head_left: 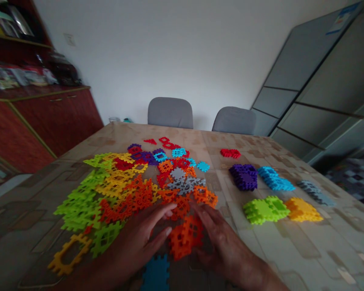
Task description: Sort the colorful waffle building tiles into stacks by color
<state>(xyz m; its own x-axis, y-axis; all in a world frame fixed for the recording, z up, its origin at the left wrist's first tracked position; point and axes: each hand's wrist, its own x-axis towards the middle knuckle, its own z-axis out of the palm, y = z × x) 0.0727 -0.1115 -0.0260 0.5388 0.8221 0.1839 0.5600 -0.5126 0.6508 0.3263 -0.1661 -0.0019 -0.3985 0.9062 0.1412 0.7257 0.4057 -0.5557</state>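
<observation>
My left hand (153,228) is low in the middle of the head view, its thumb and fingers apart, beside the loose orange pieces. Across from it, my right hand (218,230) curves with fingers stretched out along the right side of a small stack of orange interlocking tiles (182,238). Whether its fingertips touch the stack is hard to see. Under and near my left wrist lie a blue tile (156,273), a green window tile (106,238) and a yellow frame piece (71,254). More orange pieces (139,194) spread just beyond both hands.
A mixed heap holds lime green (81,202), yellow (118,180), grey (186,184), red and purple pieces. At the right stand sorted stacks: red (230,153), purple (244,177), blue (276,178), grey (315,192), green (265,209) and yellow (303,209). Two chairs (170,112) stand behind the table.
</observation>
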